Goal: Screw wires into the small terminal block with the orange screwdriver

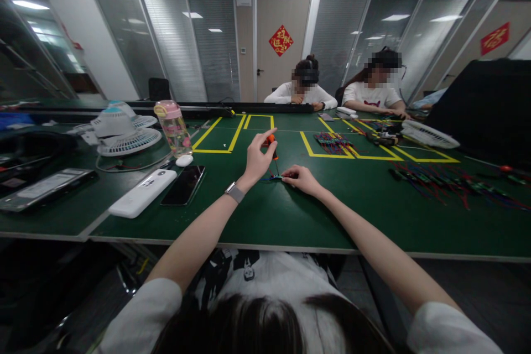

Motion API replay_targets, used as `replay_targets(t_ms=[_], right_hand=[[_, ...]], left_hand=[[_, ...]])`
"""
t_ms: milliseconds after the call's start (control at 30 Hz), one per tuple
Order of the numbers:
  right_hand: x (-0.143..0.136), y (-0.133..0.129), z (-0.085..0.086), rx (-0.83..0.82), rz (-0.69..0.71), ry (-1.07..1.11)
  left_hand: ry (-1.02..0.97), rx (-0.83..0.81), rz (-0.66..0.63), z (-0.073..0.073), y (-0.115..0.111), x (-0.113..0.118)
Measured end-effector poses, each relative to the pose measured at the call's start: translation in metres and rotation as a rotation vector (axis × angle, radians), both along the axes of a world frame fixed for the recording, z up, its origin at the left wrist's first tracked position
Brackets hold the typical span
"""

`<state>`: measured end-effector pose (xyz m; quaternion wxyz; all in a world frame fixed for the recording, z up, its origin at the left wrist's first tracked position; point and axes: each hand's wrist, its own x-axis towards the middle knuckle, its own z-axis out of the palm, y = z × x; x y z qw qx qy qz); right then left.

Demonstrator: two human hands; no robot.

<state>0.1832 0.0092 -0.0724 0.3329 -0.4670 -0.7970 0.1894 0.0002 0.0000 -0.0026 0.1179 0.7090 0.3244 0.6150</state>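
My left hand [259, 156] is closed around the handle of an orange and black screwdriver [271, 146], which stands upright with its shaft pointing down. Under the tip lies a small green circuit board [276, 177] with thin wires, on the green table [249, 221]. My right hand [302, 178] pinches the board's right edge between thumb and fingertips, low over the table. Fine detail on the board is too small to make out.
A black phone [183, 185], a white power bank [143, 193], a bottle [174, 128] and a fan [129, 141] stand left. Wired boards [440, 180] lie right, more [334, 142] beyond my right hand. Two people [305, 88] sit across the table.
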Motion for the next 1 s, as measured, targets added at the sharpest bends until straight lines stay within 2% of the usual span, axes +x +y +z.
replay_targets(t_ms=[133, 333, 533, 767, 1000], right_hand=[[-0.0003, 0.0, -0.0006, 0.003, -0.002, 0.003], [-0.0007, -0.0009, 0.0006, 0.012, -0.004, -0.017], [-0.0009, -0.0018, 0.0016, 0.008, -0.005, -0.019], [-0.0009, -0.0021, 0.0016, -0.001, -0.008, -0.017], [-0.0009, -0.002, 0.0008, -0.002, -0.011, -0.004]], left_hand=[[0.011, 0.021, 0.118, 0.0009, -0.0007, -0.0009], [-0.002, -0.01, -0.005, 0.0, 0.0031, -0.0007], [0.016, 0.044, 0.112, 0.0005, -0.0002, -0.0008], [-0.02, 0.006, 0.007, 0.0015, 0.0005, -0.0012], [-0.001, 0.019, 0.129, 0.0024, -0.0021, -0.0022]])
